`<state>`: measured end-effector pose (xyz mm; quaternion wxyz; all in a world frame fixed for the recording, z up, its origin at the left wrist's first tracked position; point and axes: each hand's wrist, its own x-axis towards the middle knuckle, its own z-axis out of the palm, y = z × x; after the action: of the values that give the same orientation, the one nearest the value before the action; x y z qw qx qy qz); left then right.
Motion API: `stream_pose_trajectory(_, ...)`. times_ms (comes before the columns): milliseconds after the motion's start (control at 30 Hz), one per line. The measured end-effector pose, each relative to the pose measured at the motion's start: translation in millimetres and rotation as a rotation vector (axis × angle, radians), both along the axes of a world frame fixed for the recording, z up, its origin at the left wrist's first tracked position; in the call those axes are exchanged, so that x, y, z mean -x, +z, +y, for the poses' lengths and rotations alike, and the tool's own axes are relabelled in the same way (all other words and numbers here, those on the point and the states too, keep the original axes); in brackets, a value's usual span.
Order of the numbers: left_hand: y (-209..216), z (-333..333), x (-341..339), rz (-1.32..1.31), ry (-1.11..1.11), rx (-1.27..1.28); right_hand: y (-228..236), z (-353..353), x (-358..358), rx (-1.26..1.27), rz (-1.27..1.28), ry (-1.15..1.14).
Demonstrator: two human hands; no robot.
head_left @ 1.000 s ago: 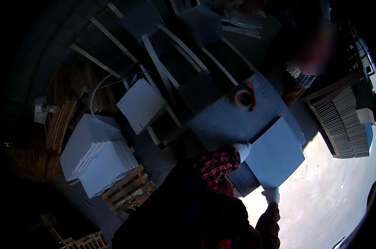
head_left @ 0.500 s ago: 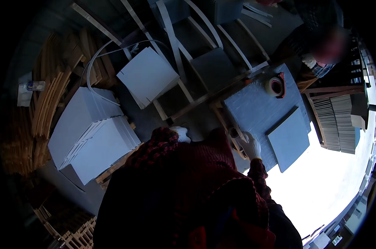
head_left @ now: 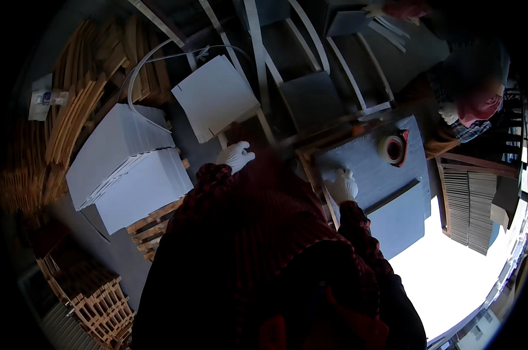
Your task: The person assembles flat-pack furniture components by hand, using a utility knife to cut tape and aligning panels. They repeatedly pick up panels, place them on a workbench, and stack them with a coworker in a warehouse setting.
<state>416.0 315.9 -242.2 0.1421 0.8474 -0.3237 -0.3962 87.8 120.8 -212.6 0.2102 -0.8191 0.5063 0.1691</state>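
Observation:
My left hand [head_left: 236,156], in a white knit glove, is in the air just short of a stack of pale cardboard sheets [head_left: 214,99]. Its thumb and fingers are apart, and nothing shows in them. Over the near left edge of a grey, film-covered work surface [head_left: 357,157] is my right hand [head_left: 341,186], also gloved, fingers loosely bent and apart, holding nothing visible. Whether it presses on the surface I cannot tell. A flat grey board [head_left: 395,224] lies on that surface beside my right wrist. Beyond it sits a tape roll in a red dispenser [head_left: 392,149].
Folded white cardboard [head_left: 138,192] is stacked on a wooden pallet [head_left: 156,224] at left. Timber strips [head_left: 71,116] pile behind it. A metal frame [head_left: 258,52] and a loose strap [head_left: 138,76] lie ahead. A co-worker [head_left: 477,105] bends at right; another person's gloved hand [head_left: 375,10] shows at the top.
My left hand has moved forward and left toward the pale sheets. My right hand has shifted up from the surface's edge onto or over it. The view has turned slightly.

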Motion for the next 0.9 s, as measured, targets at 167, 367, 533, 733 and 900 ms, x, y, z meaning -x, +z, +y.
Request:
stream_pose_trajectory(167, 59.4, -36.7, -27.3, 0.519, 0.640, 0.267, 11.3, -1.0, -2.4, -0.069, 0.082, -0.016)
stream_pose_trajectory(367, 35.4, -46.1, -50.0, 0.468, 0.452, 0.151, 11.3, -3.8, -4.8, -0.039, 0.024, -0.009)
stream_pose_trajectory(533, 59.1, -82.9, -123.1, 0.338, 0.192, 0.011, 18.6, -48.6, -31.3, -0.207, -0.116, -0.088)
stream_pose_trajectory(733, 113.1, -180.5, -324.3, -0.367, 0.128, 0.323, 67.7, -140.7, -191.6, 0.023, -0.410, 0.028)
stream_pose_trajectory(900, 210.4, -301.3, -494.4, -0.764, -0.029, 0.511, 74.6, -227.2, -361.3, 0.155, -0.311, 0.147)
